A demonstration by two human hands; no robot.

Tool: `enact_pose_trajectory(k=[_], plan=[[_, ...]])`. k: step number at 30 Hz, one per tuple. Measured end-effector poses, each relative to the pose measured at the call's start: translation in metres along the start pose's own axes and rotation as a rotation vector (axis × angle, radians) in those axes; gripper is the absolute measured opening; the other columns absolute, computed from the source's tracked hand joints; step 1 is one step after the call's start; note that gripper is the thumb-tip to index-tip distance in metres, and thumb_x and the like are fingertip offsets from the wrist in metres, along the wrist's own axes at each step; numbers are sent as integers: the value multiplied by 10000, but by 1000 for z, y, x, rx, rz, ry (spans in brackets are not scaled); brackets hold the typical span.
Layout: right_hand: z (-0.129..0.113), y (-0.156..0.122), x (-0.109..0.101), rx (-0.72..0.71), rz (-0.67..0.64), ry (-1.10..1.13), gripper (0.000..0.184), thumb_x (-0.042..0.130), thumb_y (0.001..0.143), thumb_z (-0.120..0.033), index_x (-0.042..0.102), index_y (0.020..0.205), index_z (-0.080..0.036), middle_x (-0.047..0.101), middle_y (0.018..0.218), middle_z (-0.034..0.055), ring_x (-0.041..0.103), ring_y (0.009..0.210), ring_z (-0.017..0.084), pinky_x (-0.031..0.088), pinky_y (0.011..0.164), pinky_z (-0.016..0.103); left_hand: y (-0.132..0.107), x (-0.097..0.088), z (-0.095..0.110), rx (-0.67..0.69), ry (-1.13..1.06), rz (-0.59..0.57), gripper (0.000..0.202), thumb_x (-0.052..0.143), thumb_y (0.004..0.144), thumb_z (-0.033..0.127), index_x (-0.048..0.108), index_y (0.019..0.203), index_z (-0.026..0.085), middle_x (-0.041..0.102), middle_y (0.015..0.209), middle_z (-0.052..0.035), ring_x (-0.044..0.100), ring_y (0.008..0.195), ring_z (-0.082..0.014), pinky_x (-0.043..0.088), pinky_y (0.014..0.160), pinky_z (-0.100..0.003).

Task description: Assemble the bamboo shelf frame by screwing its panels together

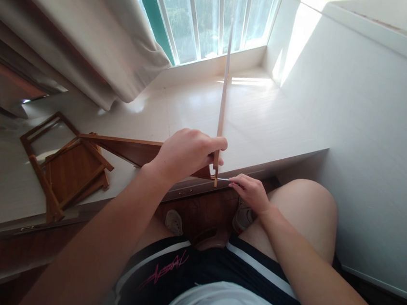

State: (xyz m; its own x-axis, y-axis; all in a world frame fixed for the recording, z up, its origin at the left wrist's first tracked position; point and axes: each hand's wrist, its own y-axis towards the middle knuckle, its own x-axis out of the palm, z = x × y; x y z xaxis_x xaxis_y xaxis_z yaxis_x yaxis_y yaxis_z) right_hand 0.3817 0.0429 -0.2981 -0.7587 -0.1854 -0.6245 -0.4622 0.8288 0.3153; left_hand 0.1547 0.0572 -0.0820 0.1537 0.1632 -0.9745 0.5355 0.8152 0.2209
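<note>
My left hand (193, 152) is closed round the near end of a thin wooden board (224, 96), which is seen edge-on and points toward the window. Below it, a brown wooden panel (141, 150) stretches left and meets that board at a corner, partly hidden by the hand. My right hand (250, 191) pinches a slim tool with a thin metal shaft (224, 179); its handle is hidden in the fingers, so its kind is unclear. The shaft's tip meets the wood at the corner, just under my left hand.
A brown folding wooden chair (74, 170) lies on the pale ledge (179, 106) at the left. A beige curtain (93, 29) hangs beside the barred window (213, 17). A white wall (368, 140) stands to the right. My knees are close under the ledge's front edge.
</note>
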Motion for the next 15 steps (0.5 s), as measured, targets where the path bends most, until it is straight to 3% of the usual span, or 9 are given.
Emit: enact_pose_trajectory(k=[6, 15], plan=[[9, -8, 10, -113, 76, -61, 194, 572, 936, -260, 679, 1096, -241, 699, 873, 36, 646, 780, 163, 495, 725, 273, -1, 1, -1, -9, 4, -15, 106, 639, 824, 349, 674, 840, 249, 713, 689, 5, 654, 633, -174, 361, 547, -252], [11, -7, 13, -144, 88, -78, 203, 557, 943, -223, 658, 1118, -239, 706, 914, 47, 656, 829, 169, 505, 769, 279, 0, 1, 0, -6, 22, 4, 119, 636, 828, 355, 690, 862, 254, 718, 697, 0, 662, 644, -183, 358, 555, -265]])
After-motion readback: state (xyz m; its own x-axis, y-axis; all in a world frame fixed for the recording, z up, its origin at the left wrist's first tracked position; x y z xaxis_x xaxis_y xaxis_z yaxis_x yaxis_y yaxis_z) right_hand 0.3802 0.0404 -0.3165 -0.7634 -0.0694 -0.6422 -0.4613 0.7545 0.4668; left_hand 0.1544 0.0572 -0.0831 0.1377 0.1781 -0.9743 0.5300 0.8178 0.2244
